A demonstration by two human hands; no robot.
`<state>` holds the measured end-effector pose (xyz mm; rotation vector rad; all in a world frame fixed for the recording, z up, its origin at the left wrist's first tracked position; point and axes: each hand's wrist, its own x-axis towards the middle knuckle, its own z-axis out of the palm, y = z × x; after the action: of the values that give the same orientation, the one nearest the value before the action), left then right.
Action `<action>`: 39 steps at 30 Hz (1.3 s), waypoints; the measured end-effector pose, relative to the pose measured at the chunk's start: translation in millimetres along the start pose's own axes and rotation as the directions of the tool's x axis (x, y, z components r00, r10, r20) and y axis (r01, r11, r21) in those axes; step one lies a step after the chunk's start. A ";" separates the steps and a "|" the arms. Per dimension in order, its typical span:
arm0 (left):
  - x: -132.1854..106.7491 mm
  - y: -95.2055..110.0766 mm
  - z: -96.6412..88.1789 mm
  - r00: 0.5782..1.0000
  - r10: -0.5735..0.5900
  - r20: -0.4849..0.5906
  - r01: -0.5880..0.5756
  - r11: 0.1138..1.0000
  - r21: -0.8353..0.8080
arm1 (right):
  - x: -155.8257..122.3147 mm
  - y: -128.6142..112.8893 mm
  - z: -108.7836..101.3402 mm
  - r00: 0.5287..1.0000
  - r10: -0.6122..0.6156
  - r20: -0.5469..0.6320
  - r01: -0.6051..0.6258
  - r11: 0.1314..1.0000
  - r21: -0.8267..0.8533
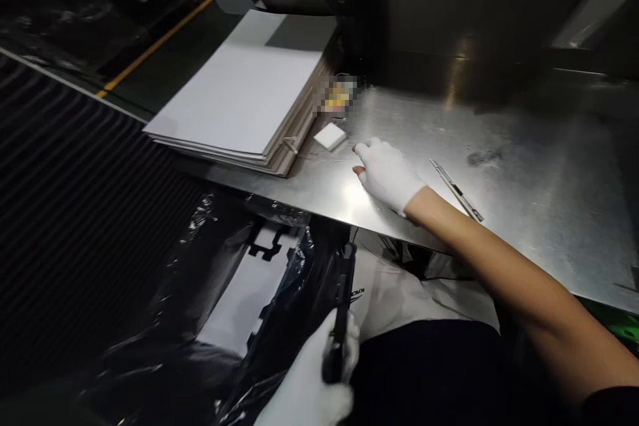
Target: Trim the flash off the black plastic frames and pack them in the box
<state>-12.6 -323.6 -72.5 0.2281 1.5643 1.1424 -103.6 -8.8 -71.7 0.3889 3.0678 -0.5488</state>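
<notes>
White glove fabric covers both hands I watch from my distant seat. The left hand [314, 356] is low, just left of the dark clothing [424, 373], wrist toward the bottom edge, its fingers wrapped round a long dark part [345, 283] whose free end points up toward the edge of the metal table [549, 213]. I see the right forearm [479, 246] slant in from the lower right across that edge, the right hand [387, 173] back upward, thumb and forefinger parted with bare tips showing and nothing between them; whether its fingers touch the metal I cannot tell. Nearest to those fingertips, just beyond them on the tabletop, is a small white block [330, 137], apart from the hand. On the other side of the wrist I make out a slim cutter [456, 190] lying aslant. A stack of white sheets [234, 90] covers the table's left end, with a pixelated patch [337, 96] beside it. Below the table's edge, left of the long dark part, glossy black plastic [164, 346] surrounds a white sheet [239, 306] bordered by notched black pieces [267, 251]
</notes>
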 end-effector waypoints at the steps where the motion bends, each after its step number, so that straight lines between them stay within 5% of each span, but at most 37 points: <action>1: -1.8 0.0 3.1 0.999 -0.040 -0.034 0.039 0.999 -0.010 | 20.9 -8.1 9.7 1.000 -0.009 -0.001 0.009 1.000 -0.001; 6: -1.9 -1.4 9.0 0.985 -0.162 -0.053 0.151 0.975 -0.166 | 82.7 -31.3 45.4 1.000 -0.015 0.014 0.016 1.000 -0.026; 11: 4.0 -7.3 2.7 0.992 -0.119 -0.039 0.109 0.977 -0.185 | 78.1 -23.9 44.3 1.000 0.006 -0.023 -0.006 1.000 -0.004; 15: 12.9 -10.4 -1.2 0.986 -0.164 0.013 0.164 0.971 -0.172 | 18.8 -10.1 28.8 0.999 0.000 -0.038 0.005 0.991 0.136; 20: 25.8 -10.6 -3.7 0.984 -0.172 0.033 0.174 0.982 -0.078 | -120.2 -16.4 23.5 0.974 -0.157 -0.166 0.217 0.864 0.454; 22: 30.2 -7.3 -3.4 0.986 -0.166 0.034 0.165 0.986 0.024 | -161.3 -22.6 30.8 0.961 -0.219 -0.169 0.272 0.854 0.443; 25: 34.5 0.3 -1.7 0.989 -0.147 0.032 0.141 0.980 0.139 | -186.5 -27.8 42.8 0.961 -0.236 -0.142 0.273 0.884 0.379; 30: 36.6 3.9 1.7 0.996 -0.092 0.002 0.089 0.963 0.253 | -182.9 -30.2 36.7 0.960 -0.254 -0.120 0.279 0.912 0.302; 34: 37.0 -8.2 4.8 0.996 -0.057 -0.070 0.070 0.977 0.204 | -158.9 -30.8 16.2 0.924 -0.380 -0.039 0.372 0.873 0.316; 39: 33.6 -28.1 13.4 0.994 -0.104 -0.026 0.105 0.993 0.053 | -41.6 -19.7 7.0 0.996 0.017 -0.082 -0.007 0.992 0.123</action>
<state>-1.5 -308.3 -114.2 0.1670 1.6101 1.0256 -68.3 -39.1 -69.7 0.4420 3.1178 -0.7414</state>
